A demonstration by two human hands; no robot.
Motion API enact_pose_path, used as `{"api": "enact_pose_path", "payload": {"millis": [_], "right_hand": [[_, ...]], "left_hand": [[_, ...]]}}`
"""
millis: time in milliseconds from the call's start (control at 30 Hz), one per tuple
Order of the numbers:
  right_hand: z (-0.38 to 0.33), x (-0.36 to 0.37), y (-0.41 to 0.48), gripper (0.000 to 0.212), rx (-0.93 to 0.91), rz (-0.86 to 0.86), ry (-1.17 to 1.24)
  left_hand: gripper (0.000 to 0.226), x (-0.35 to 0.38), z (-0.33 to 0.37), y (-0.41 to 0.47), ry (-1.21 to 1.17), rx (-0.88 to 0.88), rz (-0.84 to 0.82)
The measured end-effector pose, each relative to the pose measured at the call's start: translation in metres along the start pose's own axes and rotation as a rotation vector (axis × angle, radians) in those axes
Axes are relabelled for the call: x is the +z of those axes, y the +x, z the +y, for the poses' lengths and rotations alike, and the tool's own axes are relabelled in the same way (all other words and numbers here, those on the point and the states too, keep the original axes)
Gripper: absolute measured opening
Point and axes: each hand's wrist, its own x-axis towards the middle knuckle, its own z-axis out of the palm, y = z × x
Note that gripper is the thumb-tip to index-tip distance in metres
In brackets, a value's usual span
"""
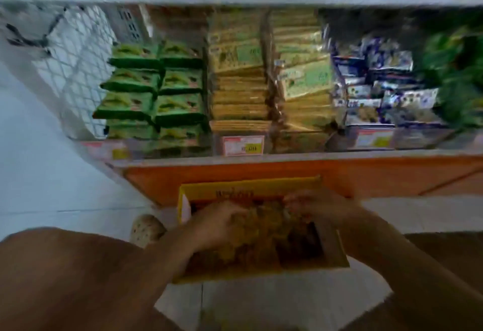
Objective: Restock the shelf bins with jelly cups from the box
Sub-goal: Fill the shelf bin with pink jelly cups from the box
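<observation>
The shelf (261,156) spans the far side, its clear-fronted bins holding green packets (154,92) on the left, tan packets (261,82) in the middle and blue-and-white packets (379,84) to the right. Below it on the white tiled floor (52,173), touching the orange base, sits the open yellow box (251,185). A blurred yellowish heap inside it looks to be the jelly cups (261,241). Both hands reach into the box: the left hand (219,223) and the right hand (318,206) lie on the heap, fingers bent, though the blur hides whether they grip anything. A price label (241,145) sits on the shelf front.
</observation>
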Motion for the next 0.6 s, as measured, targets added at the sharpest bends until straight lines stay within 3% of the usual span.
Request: {"api": "enact_pose_path", "payload": {"millis": [33, 133, 267, 433, 600], "right_hand": [[0.031, -0.001, 0.016, 0.030, 0.034, 0.043, -0.009], [0.102, 0.007, 0.048, 0.053, 0.195, 0.105, -0.031], [0.119, 0.030, 0.057, 0.031, 0.381, 0.064, -0.163], [0.124, 0.056, 0.085, 0.025, 0.410, -0.072, -0.293], [0.122, 0.088, 0.096, 0.036, 0.309, -0.191, -0.468]], "left_hand": [[0.026, 0.013, -0.016, 0.009, -0.020, -0.034, -0.001], [0.028, 0.043, -0.060, 0.018, 0.006, -0.202, 0.008], [0.030, 0.064, -0.095, 0.017, -0.016, -0.382, -0.139], [0.031, 0.074, -0.103, 0.027, -0.125, -0.415, -0.172], [0.029, 0.093, -0.112, 0.030, -0.174, -0.387, -0.214]]}}
